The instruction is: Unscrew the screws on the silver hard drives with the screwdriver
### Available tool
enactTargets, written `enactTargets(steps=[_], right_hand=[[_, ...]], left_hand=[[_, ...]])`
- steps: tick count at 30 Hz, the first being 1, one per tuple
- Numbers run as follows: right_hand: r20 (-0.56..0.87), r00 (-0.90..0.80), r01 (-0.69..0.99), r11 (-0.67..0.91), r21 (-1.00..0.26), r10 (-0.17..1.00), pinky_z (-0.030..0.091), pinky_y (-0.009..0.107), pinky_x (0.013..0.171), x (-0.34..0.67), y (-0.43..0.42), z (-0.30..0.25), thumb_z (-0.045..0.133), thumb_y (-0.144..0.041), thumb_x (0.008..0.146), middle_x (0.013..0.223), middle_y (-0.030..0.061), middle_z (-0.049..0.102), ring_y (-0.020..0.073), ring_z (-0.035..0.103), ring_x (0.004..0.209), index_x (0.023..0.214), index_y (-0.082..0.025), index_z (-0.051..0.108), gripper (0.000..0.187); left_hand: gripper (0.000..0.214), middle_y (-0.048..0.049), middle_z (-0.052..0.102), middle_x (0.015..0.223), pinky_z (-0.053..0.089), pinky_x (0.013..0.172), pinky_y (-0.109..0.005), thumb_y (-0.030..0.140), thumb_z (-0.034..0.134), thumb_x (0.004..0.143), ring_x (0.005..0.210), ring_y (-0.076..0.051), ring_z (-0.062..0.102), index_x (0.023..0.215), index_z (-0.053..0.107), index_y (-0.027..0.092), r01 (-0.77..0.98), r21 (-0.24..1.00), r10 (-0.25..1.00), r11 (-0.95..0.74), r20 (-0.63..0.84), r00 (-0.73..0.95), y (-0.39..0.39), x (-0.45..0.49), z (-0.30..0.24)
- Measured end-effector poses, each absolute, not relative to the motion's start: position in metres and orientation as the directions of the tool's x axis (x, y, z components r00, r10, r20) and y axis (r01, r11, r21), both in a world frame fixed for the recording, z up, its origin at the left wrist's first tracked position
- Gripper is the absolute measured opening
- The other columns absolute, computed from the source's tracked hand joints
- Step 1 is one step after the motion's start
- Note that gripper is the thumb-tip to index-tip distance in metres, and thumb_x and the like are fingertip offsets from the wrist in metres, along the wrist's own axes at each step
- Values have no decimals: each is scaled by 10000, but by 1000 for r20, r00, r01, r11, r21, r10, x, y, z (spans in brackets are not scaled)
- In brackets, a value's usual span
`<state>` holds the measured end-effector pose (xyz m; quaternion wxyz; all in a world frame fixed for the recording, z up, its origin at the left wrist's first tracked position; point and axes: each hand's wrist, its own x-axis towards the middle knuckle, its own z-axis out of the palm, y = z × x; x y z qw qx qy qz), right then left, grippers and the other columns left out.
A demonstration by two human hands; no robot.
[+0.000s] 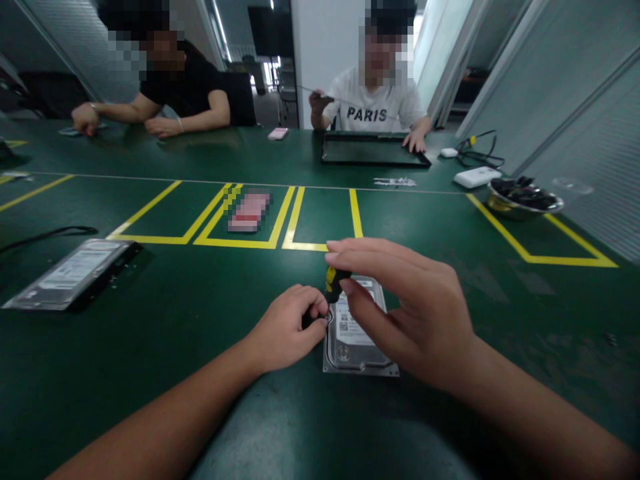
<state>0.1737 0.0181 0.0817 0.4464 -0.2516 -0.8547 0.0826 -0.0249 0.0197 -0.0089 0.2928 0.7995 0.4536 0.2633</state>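
A silver hard drive (361,343) with a white label lies flat on the green table in front of me. Over its upper left side stands a short yellow-and-black screwdriver (334,285), handle up, between the thumb and fingers of my right hand (417,307). That hand covers part of the drive's right side. My left hand (293,327) is closed at the drive's left edge, thumb and curled fingers near the screwdriver's lower end. What its fingertips pinch, if anything, is too small and hidden to make out.
Another hard drive (75,270) lies to the left, small bits beside it. A metal bowl (523,205) of dark parts and a white box (477,177) sit at right. Yellow tape marks the table. Across it, two people sit, one touching a black frame (375,162).
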Motion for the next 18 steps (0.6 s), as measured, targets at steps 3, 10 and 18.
enactTargets(steps=[3, 10, 18], right_hand=[[724, -473, 352, 862, -366, 501, 534, 299, 1005, 173, 18, 81, 626, -110, 884, 1192, 110, 711, 149, 651, 1143, 1127, -137, 649, 246], [719, -467, 358, 854, -378, 515, 561, 321, 950, 175, 19, 82, 569, -81, 870, 1131, 92, 720, 157, 672, 1070, 1151, -157, 613, 294], [718, -516, 308, 884, -352, 466, 494, 257, 1042, 178, 21, 85, 507, -21, 892, 1236, 148, 690, 123, 623, 1191, 1158, -70, 654, 309]], left_hand=[[43, -20, 641, 892, 445, 755, -342, 196, 597, 836, 828, -198, 586, 874, 610, 183, 573, 715, 890, -401, 154, 430, 19, -25, -10], [77, -28, 643, 929, 441, 780, -351, 190, 595, 839, 864, -206, 573, 913, 617, 186, 567, 718, 881, -403, 136, 453, 18, -25, -9], [60, 8, 547, 772, 399, 714, -322, 207, 569, 832, 756, -176, 509, 784, 536, 193, 567, 709, 879, -420, 162, 449, 20, -23, -7]])
